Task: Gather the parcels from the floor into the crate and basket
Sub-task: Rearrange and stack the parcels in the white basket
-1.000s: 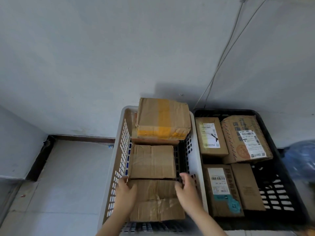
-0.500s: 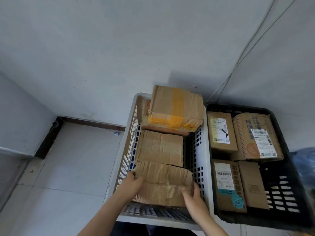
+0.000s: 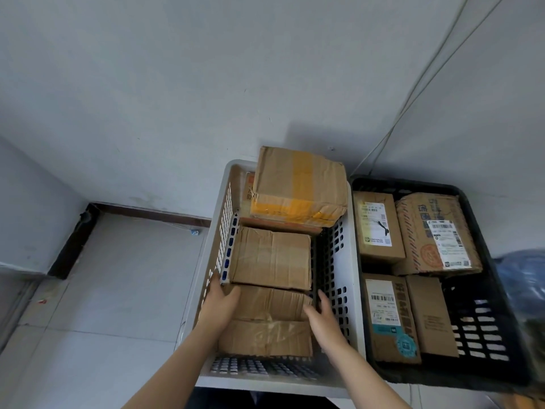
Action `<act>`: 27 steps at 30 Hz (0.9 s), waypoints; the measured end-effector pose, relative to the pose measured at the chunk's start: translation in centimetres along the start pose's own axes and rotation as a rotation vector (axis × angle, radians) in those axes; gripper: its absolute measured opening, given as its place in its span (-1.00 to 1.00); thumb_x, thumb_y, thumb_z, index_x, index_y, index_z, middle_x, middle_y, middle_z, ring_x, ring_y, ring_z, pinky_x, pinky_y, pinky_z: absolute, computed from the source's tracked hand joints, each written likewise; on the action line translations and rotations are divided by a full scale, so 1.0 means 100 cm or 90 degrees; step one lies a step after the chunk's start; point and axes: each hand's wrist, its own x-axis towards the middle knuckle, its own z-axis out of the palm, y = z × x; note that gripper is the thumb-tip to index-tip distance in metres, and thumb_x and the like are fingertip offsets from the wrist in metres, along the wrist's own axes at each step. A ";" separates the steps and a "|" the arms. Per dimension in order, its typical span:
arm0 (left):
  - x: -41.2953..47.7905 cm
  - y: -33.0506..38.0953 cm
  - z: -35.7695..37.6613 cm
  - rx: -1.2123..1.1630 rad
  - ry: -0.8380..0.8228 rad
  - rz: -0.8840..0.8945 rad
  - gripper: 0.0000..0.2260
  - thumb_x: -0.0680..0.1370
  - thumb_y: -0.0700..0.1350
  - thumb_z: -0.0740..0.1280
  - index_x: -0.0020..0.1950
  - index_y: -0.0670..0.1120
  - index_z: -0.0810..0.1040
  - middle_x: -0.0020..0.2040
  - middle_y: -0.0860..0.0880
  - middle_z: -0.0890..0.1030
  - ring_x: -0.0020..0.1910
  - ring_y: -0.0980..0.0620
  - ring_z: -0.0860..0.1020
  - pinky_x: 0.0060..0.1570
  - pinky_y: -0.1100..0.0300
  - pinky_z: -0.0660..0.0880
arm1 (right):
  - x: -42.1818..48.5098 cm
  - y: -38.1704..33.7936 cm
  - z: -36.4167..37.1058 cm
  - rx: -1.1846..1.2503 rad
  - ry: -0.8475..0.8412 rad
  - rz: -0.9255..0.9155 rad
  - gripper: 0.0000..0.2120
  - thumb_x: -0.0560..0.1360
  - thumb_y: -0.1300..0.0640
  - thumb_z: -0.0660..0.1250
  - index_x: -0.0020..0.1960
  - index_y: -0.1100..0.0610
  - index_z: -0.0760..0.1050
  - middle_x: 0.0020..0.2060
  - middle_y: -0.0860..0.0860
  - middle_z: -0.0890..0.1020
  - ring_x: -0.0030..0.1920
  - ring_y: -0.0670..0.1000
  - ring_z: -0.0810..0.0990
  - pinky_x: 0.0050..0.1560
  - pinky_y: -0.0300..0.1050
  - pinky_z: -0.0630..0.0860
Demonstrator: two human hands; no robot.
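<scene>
The near parcel (image 3: 265,329) in the white basket (image 3: 349,270) sits between the left hand (image 3: 219,305) and right hand (image 3: 324,318), with straight fingers (image 3: 323,299) pressing its sides.

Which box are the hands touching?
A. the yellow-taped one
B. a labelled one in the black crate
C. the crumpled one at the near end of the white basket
C: left hand and right hand touch opposite sides of the crumpled box in the white basket.
</scene>
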 end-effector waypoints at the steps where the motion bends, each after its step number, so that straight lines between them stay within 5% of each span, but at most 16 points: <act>1: 0.003 0.006 0.001 0.003 -0.004 0.004 -0.48 0.61 -0.07 0.21 0.55 -0.03 0.14 0.43 -0.08 0.40 0.36 -0.14 0.40 0.26 0.06 0.36 | 0.005 -0.006 0.000 0.012 -0.005 -0.007 -0.39 0.65 -0.03 0.18 0.61 -0.06 -0.01 0.58 0.01 0.12 0.55 0.10 0.15 0.47 0.08 0.16; 6: 0.001 0.018 0.017 0.041 -0.061 0.064 -0.54 0.56 -0.02 0.25 0.47 -0.02 0.35 0.34 0.00 0.47 0.27 -0.02 0.47 0.24 0.08 0.41 | 0.028 -0.029 -0.007 0.117 0.073 0.014 -0.45 0.61 0.05 0.25 0.54 0.12 0.17 0.42 0.11 0.40 0.35 0.12 0.41 0.30 0.01 0.34; 10: -0.011 0.015 0.028 0.022 -0.091 0.141 -0.51 0.50 -0.01 0.24 0.44 0.01 0.37 0.24 0.13 0.38 0.28 0.07 0.40 0.30 0.11 0.36 | 0.031 -0.024 -0.017 0.123 0.134 0.037 -0.38 0.60 0.00 0.26 0.56 0.14 0.13 0.43 0.14 0.38 0.39 0.18 0.38 0.40 0.13 0.33; 14: -0.009 0.006 0.023 0.035 -0.073 0.184 -0.56 0.55 -0.04 0.24 0.43 -0.01 0.37 0.25 0.16 0.36 0.30 0.11 0.37 0.34 0.10 0.35 | 0.026 -0.018 -0.013 0.081 0.135 0.005 -0.43 0.61 -0.01 0.25 0.54 0.13 0.17 0.41 0.10 0.40 0.40 0.16 0.38 0.34 0.03 0.32; 17: -0.007 -0.006 0.014 0.014 -0.017 0.143 -0.53 0.59 -0.09 0.25 0.49 0.01 0.26 0.30 0.16 0.32 0.27 0.17 0.33 0.27 0.17 0.34 | 0.024 -0.025 0.000 -0.011 0.043 -0.009 -0.41 0.62 -0.07 0.23 0.55 0.10 0.12 0.44 0.05 0.36 0.43 0.12 0.35 0.33 0.02 0.32; 22: 0.012 -0.028 0.013 -0.030 -0.054 0.011 -0.29 0.59 0.04 0.27 0.60 0.05 -0.10 0.57 -0.01 0.10 0.53 -0.08 0.15 0.47 -0.07 0.18 | 0.030 -0.037 0.012 -0.114 -0.048 -0.018 -0.29 0.61 -0.14 0.22 0.61 0.05 -0.04 0.57 0.02 0.15 0.54 0.10 0.17 0.48 0.06 0.21; 24: 0.018 -0.037 0.016 -0.068 -0.041 -0.068 -0.13 0.49 0.22 0.35 0.60 0.01 -0.10 0.59 -0.09 0.06 0.55 -0.13 0.09 0.49 -0.13 0.14 | 0.027 -0.034 0.007 -0.105 -0.011 -0.029 -0.31 0.61 -0.15 0.22 0.60 0.02 0.01 0.57 0.04 0.13 0.54 0.11 0.17 0.47 0.08 0.20; 27: 0.025 -0.053 0.025 -0.100 -0.040 -0.158 0.04 0.28 0.51 0.30 0.58 -0.02 0.06 0.53 -0.14 0.23 0.49 -0.19 0.25 0.43 -0.19 0.24 | 0.019 -0.018 -0.003 -0.084 0.062 0.021 -0.35 0.63 -0.19 0.12 0.60 0.03 0.01 0.56 0.09 0.17 0.52 0.16 0.20 0.47 0.14 0.22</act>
